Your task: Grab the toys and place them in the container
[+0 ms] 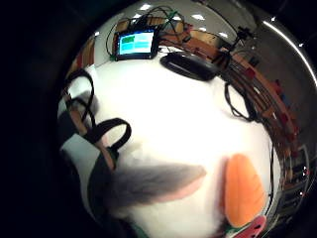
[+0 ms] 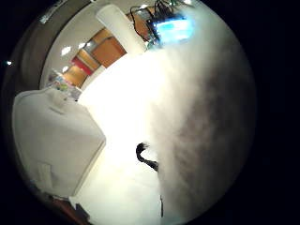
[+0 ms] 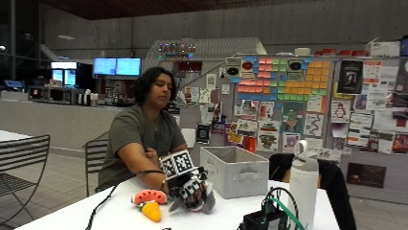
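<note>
The fingers of the gloved right hand [image 3: 188, 189] are curled down around a grey plush toy [image 3: 205, 203], which is pressed close against the palm and rests on the white table [image 3: 115, 215], near its middle. An orange carrot toy [image 3: 152, 211] and a watermelon-slice toy [image 3: 148, 196] are seen lying just beside the hand, touching each other. The grey fabric container [image 3: 234, 170] is set behind the hand, toward the table's far edge.
</note>
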`<state>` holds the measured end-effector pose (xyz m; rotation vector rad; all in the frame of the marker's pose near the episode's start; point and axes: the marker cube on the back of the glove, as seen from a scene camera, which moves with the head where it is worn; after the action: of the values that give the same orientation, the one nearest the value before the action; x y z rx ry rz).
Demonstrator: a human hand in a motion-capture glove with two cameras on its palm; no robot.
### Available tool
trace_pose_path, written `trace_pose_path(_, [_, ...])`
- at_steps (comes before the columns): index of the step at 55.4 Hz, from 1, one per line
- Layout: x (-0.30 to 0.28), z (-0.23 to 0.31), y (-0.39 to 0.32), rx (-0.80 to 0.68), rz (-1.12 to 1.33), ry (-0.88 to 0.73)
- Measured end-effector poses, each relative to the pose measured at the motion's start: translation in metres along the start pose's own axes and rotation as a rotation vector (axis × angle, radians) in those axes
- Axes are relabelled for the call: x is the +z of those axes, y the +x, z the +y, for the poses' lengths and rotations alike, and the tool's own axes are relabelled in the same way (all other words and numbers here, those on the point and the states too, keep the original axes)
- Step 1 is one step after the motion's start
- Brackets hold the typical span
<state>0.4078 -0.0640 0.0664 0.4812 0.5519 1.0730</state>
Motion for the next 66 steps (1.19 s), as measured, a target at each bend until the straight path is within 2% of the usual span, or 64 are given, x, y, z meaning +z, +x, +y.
trace_pose_path(4, [-0.036,0.012,-0.011,-0.029,-0.104,0.064])
trace_pose_path(10, [-0.125,0.038,-0.056,-0.151,-0.289,0.191])
trace_pose_path(17, [-0.245,0.064,-0.134,-0.412,-0.455,0.296])
trace_pose_path(23, [-0.301,0.066,-0.187,-0.652,-0.564,0.323])
trace_pose_path(26, [-0.321,0.061,-0.214,-0.605,-0.642,0.303])
trace_pose_path(30, [-0.333,0.043,-0.239,-0.519,-0.688,0.281])
trace_pose_path(39, [-0.317,0.023,-0.293,-0.641,-0.589,0.313])
trace_pose_path(44, [-0.305,0.016,-0.314,-0.574,-0.650,0.250])
trace_pose_path(47, [-0.285,0.008,-0.311,-0.640,-0.523,0.254])
trace_pose_path(49, [-0.273,0.008,-0.309,-0.671,-0.464,0.205])
trace_pose_path(53, [-0.268,0.020,-0.322,-0.544,-0.535,0.019])
trace_pose_path(56, [-0.262,0.023,-0.313,-0.561,-0.457,0.042])
trace_pose_path(63, [-0.271,0.031,-0.270,-0.733,-0.405,0.123])
trace_pose_path(66, [-0.280,0.037,-0.249,-0.744,-0.399,0.119])
